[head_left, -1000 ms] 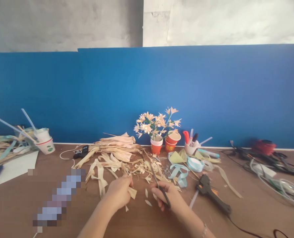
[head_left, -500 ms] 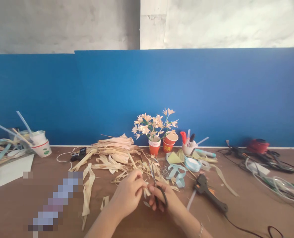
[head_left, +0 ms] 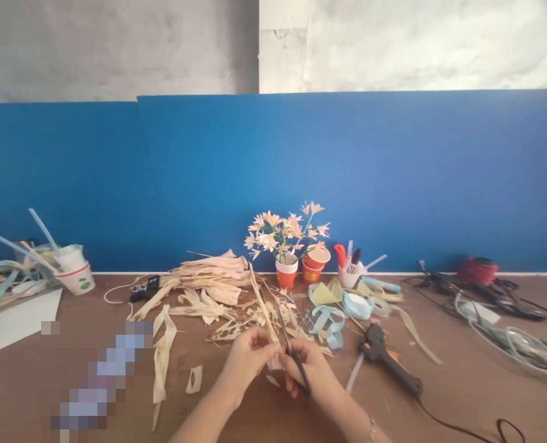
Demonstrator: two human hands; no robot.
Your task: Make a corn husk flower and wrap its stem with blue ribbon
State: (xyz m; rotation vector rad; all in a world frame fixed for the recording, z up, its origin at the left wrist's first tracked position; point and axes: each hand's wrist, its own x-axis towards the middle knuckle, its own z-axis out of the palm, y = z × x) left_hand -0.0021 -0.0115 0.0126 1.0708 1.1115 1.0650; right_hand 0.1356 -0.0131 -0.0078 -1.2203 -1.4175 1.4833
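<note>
A narrow strip of dried corn husk (head_left: pixel 262 301) slants up and away from my left hand (head_left: pixel 245 363), which pinches its lower end between thumb and fingers. Close beside it, my right hand (head_left: pixel 317 369) is closed around dark-handled scissors (head_left: pixel 281 321), whose blades point away from me, next to the strip. The fingertips of both hands nearly meet, and the right thumb is by the strip's lower end; whether it touches cannot be made out. Beyond the hands lie husk scraps (head_left: pixel 255 317) and a pile of long husks (head_left: pixel 208 274). A small husk piece (head_left: pixel 194 379) rests left of my left hand.
Pale flowers (head_left: pixel 273 234) stand in stacked paper cups (head_left: pixel 286 279) by the blue partition (head_left: pixel 199 172). A black glue gun (head_left: pixel 388 357) with a trailing cord lies at right, near blue ribbon (head_left: pixel 333 329). Tangled cables (head_left: pixel 499 332) lie far right; a white cup (head_left: pixel 78 280) stands left.
The husk strip now stands up and away from my left hand, more fully in view. My left hand has turned and moved slightly right; the scissors remain in my right hand.
</note>
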